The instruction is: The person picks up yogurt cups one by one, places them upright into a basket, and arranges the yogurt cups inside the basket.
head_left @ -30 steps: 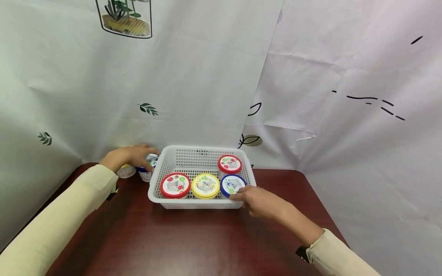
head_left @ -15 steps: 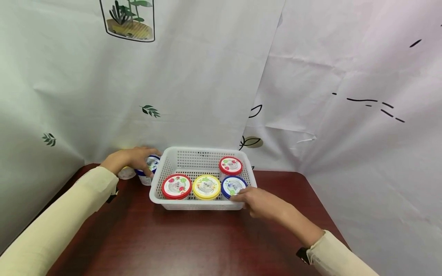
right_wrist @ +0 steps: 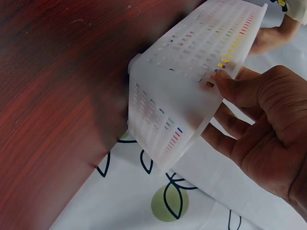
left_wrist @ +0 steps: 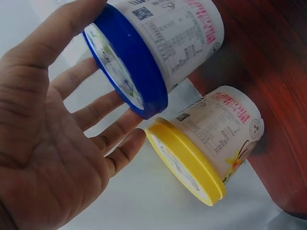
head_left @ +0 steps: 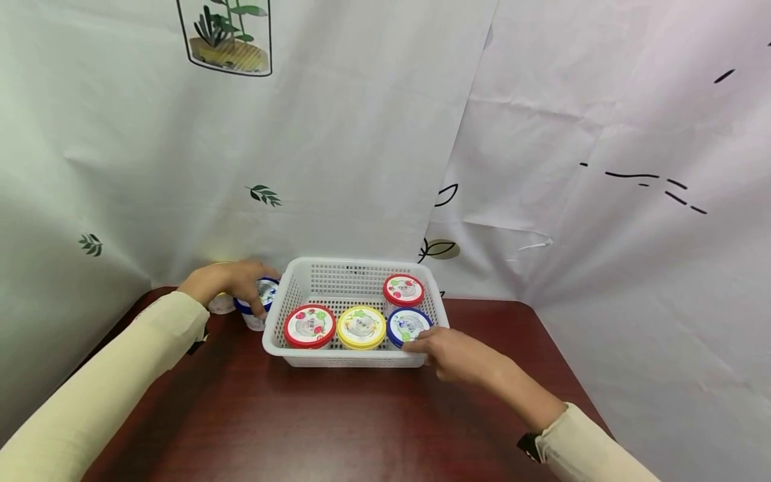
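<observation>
In the head view, my left hand (head_left: 236, 281) spans a white tub with a blue lid (head_left: 253, 313) just left of the basket. The left wrist view shows its thumb at the near edge of the blue-lidded tub (left_wrist: 165, 40), with the fingers partly hidden behind the lid. Beside it stands a tub with a yellow lid (left_wrist: 192, 153). My right hand (head_left: 454, 353) pinches the near right corner of a white plastic basket (head_left: 355, 360); in the right wrist view its thumb presses the basket's outer wall (right_wrist: 177, 91). The basket holds several lidded tubs.
Inside the basket are two red-lidded tubs, one front left (head_left: 310, 327) and one back right (head_left: 403, 290), a yellow-lidded tub (head_left: 361, 327) and another blue-lidded tub (head_left: 408, 325). A white patterned cloth (head_left: 361, 134) hangs behind the dark red table (head_left: 337, 415).
My left hand and the blue-lidded tub have shifted slightly nearer, and the tub's lid now sits more level. The right hand stays on the basket corner. The head view has shifted a little.
</observation>
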`<state>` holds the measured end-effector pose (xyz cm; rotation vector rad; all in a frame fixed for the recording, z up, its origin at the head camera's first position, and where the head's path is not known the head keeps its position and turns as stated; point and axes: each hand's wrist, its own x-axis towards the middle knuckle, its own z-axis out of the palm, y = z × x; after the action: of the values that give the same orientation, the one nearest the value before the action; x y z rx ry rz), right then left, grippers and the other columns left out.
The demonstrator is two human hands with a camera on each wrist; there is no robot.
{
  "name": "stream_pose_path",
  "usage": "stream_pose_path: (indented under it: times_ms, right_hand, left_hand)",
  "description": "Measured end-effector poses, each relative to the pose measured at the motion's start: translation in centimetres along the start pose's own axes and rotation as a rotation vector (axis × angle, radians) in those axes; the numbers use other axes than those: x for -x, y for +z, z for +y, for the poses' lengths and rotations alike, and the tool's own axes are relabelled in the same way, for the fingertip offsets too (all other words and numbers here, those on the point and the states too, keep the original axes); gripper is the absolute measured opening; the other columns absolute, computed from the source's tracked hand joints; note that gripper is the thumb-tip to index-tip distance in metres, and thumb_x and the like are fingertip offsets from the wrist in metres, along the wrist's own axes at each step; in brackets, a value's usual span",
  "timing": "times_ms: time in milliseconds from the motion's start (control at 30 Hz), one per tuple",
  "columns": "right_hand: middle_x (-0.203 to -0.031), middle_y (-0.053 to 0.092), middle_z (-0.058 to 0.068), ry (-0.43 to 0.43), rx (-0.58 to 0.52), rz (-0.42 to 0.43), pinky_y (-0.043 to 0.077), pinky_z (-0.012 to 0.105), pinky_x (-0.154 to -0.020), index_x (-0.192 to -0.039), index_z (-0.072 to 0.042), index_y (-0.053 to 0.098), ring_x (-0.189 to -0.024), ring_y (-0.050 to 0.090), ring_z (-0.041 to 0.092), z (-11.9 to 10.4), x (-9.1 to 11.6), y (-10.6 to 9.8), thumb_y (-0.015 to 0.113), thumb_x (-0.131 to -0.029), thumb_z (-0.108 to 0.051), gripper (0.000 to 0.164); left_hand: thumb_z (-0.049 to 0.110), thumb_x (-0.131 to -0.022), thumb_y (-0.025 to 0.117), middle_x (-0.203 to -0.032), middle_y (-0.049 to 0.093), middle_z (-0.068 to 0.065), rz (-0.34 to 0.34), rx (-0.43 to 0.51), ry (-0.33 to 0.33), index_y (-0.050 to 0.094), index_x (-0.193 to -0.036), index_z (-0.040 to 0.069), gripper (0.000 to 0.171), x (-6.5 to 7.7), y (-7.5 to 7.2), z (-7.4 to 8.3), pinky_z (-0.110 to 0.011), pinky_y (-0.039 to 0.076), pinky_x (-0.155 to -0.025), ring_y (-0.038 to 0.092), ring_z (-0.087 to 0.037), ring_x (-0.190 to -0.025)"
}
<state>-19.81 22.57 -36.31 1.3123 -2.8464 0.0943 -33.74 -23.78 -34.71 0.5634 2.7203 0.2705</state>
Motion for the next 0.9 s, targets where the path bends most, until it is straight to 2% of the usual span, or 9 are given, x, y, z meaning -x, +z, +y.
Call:
stream_pose_path:
  times_ms: [133, 300, 667, 900]
  right_hand:
    - [-0.108, 0.082, 0.003, -0.002, 0.006, 0.001, 0.062, 0.031, -0.09, -0.137, -0.015, 0.082, -0.095, 0.069, 0.015, 0.0, 0.0, 0.0, 0.077, -0.088, 0.01, 0.054]
    - [-0.109, 0.082, 0.003, 0.005, 0.007, -0.003, 0.062, 0.032, -0.091, -0.137, -0.015, 0.082, -0.096, 0.07, 0.016, -0.1, 0.0, 0.1, 0.078, -0.089, 0.009, 0.054]
    - [-0.102, 0.08, 0.001, -0.017, -0.005, 0.022, 0.061, 0.031, -0.089, -0.135, -0.014, 0.083, -0.093, 0.068, 0.015, -0.1, 0.1, 0.1, 0.077, -0.089, 0.011, 0.053]
    - [-0.101, 0.079, 0.001, -0.023, -0.001, 0.028, 0.06, 0.03, -0.085, -0.134, -0.013, 0.083, -0.09, 0.066, 0.014, 0.0, 0.1, 0.1, 0.078, -0.088, 0.012, 0.053]
  left_hand:
    - [0.038, -0.079, 0.103, -0.143, 0.065, -0.029, 0.002, -0.029, -0.003, 0.057, -0.161, 0.004, 0.1, -0.1, 0.3, -0.2, -0.073, 0.055, -0.11, 0.06, -0.047, -0.127]
    - [0.036, -0.078, 0.103, -0.143, 0.065, -0.028, -0.011, -0.007, 0.005, 0.057, -0.161, 0.003, 0.1, 0.0, 0.2, -0.1, -0.071, 0.057, -0.109, 0.061, -0.044, -0.125]
    - [0.027, -0.08, 0.102, -0.15, 0.062, -0.028, -0.073, 0.063, -0.017, 0.053, -0.164, 0.005, 0.1, 0.7, -0.7, 0.1, -0.07, 0.058, -0.111, 0.061, -0.046, -0.129]
    - [0.026, -0.079, 0.102, -0.15, 0.062, -0.027, -0.092, 0.04, -0.033, 0.057, -0.162, 0.01, 0.096, 1.0, -1.4, 0.1, -0.07, 0.059, -0.109, 0.062, -0.047, -0.13]
